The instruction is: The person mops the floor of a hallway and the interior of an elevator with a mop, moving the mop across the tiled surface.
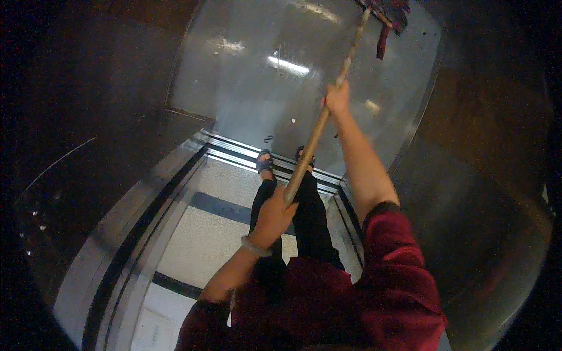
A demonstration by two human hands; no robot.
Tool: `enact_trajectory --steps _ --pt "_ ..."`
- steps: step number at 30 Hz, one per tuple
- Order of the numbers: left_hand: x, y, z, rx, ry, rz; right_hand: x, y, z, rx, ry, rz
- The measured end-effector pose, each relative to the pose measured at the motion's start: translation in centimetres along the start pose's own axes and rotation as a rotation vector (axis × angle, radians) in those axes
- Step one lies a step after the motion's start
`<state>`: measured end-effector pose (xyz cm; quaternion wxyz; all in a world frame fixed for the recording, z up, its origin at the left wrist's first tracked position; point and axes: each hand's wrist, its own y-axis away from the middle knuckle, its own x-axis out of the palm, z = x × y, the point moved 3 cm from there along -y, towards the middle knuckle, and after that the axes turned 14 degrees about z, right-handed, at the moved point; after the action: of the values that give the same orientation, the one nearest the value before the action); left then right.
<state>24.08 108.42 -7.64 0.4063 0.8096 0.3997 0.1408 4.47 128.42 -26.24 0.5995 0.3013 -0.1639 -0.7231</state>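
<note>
A long wooden pole (312, 142) runs slantwise from near my waist towards the far right. Around its near end my left hand (274, 217) is closed, with a pale band on the wrist. Farther up the shaft my right hand (337, 98) grips it too. At the pole's far end is a dark purplish-red mop head (395, 13), cut off by the picture's top edge, on the shiny grey floor (246, 83). A dark red strip (382, 43) sticks out from it towards me.
My sandalled feet stand at a grooved metal door sill (232, 159), which looks like a lift's. Behind it lies pale flooring (204, 234) with dark bands. Metal door frames (127, 219) flank the opening. Dark brown panels (465, 114) rise beyond, and a small dark curled thing (268, 139) lies near my foot.
</note>
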Motion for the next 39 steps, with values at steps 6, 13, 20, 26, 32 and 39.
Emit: enact_trajectory --steps 6,13,20,26,32,39 --pt "0.8 20.5 10.7 -0.261 -0.067 0.091 9.5 22.6 -8.4 0.051 0.141 -0.053" --pt "-2.1 40.0 14.4 -0.724 -0.321 0.204 16.3 41.2 -8.4 0.486 -0.697 0.402" --pt "2.7 30.0 10.1 -0.426 -0.069 0.023 9.7 30.1 -5.0 0.561 -0.475 0.546" --pt "-0.9 16.5 2.0 -0.25 0.147 -0.21 7.9 12.5 2.6 0.224 -0.238 0.472" --pt "-1.8 16.6 -1.0 -0.248 0.371 -0.295 12.6 10.8 5.9 0.168 0.167 0.531" --pt "7.4 33.3 4.7 -0.636 0.394 -0.304 18.5 29.3 3.9 0.333 0.096 0.783"
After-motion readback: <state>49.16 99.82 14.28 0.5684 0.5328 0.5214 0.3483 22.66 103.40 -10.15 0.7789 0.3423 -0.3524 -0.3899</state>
